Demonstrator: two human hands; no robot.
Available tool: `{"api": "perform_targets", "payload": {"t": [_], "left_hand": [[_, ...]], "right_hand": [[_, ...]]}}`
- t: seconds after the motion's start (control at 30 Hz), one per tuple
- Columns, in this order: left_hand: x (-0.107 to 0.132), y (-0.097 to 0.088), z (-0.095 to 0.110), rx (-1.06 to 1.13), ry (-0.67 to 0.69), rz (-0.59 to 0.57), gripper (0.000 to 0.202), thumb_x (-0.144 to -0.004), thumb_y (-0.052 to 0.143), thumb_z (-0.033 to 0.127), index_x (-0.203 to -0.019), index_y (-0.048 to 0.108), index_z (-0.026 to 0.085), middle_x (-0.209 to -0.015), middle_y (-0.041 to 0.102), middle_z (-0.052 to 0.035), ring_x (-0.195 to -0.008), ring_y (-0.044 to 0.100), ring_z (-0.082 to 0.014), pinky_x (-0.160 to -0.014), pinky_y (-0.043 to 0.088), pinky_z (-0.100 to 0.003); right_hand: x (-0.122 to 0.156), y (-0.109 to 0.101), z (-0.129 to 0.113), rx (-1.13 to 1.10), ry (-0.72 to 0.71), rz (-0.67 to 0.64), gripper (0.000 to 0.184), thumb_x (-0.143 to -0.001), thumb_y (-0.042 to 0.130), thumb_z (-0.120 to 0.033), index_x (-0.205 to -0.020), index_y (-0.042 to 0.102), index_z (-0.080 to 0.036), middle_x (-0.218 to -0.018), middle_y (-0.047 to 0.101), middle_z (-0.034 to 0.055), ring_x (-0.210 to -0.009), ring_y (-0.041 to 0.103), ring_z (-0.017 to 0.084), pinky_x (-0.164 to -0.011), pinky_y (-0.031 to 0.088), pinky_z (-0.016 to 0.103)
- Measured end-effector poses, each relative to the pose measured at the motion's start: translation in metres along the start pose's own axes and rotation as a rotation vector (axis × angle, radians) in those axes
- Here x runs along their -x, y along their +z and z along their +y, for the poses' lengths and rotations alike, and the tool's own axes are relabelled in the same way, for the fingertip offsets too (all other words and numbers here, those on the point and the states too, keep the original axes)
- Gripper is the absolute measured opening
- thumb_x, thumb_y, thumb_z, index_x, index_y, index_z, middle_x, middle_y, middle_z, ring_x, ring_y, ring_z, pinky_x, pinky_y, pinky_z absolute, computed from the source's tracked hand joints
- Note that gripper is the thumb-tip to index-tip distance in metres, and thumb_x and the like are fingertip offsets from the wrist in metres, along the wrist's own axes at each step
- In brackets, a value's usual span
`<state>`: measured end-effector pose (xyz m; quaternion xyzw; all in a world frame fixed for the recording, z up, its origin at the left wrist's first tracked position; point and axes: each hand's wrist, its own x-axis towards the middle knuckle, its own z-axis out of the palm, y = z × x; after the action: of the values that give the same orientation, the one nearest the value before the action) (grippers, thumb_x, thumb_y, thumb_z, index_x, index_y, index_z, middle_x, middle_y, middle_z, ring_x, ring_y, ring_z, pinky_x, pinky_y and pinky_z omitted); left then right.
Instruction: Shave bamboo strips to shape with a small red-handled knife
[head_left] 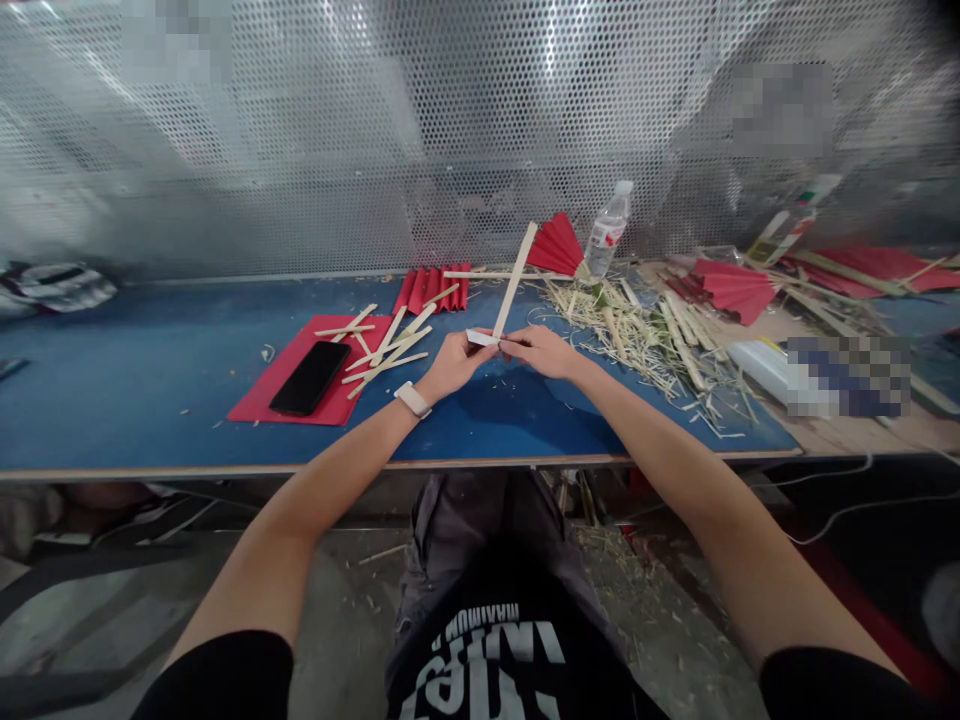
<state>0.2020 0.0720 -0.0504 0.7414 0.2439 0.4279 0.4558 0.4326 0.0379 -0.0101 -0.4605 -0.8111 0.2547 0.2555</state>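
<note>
My left hand (454, 362) and my right hand (541, 350) meet over the blue table (150, 370), both closed. Between them they pinch a small white folded strip (480, 338) and the lower end of a long flat wooden stick (515, 278) that slants up and away to the right. A folded red paper fan (556, 243) sits at the stick's far end; whether it is attached I cannot tell. A pale watch (413, 399) is on my left wrist.
A black phone (310, 378) lies on a red sheet (255, 400) beside several loose wooden sticks (386, 352). Pleated red paper (433, 288) lies behind. Bamboo shavings (637, 330), a plastic bottle (609, 230) and more red fans (731, 288) fill the right. A perforated metal screen (375, 120) backs the table.
</note>
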Motion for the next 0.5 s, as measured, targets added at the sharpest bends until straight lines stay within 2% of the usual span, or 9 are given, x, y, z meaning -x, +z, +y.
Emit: {"api": "perform_targets", "payload": {"t": [0.3, 0.5], "left_hand": [[0.000, -0.002, -0.004, -0.090, 0.019, 0.070, 0.041, -0.095, 0.085, 0.055, -0.106, 0.084, 0.015, -0.088, 0.086, -0.0097, -0.079, 0.078, -0.0189, -0.080, 0.066, -0.036], [-0.002, -0.002, -0.005, -0.094, 0.034, 0.122, 0.041, -0.093, 0.087, 0.057, -0.095, 0.084, 0.016, -0.085, 0.084, -0.0092, -0.074, 0.075, -0.0183, -0.075, 0.064, -0.035]], "right_hand": [[-0.002, 0.006, -0.003, -0.038, 0.039, 0.026, 0.052, -0.105, 0.049, -0.062, -0.082, 0.071, -0.021, -0.069, 0.063, 0.0025, -0.068, 0.058, 0.019, -0.071, 0.038, 0.034], [-0.002, 0.012, -0.007, 0.068, 0.102, 0.097, 0.049, -0.109, 0.048, -0.057, -0.083, 0.071, -0.022, -0.074, 0.068, 0.0039, -0.074, 0.061, 0.021, -0.071, 0.036, 0.034]]}}
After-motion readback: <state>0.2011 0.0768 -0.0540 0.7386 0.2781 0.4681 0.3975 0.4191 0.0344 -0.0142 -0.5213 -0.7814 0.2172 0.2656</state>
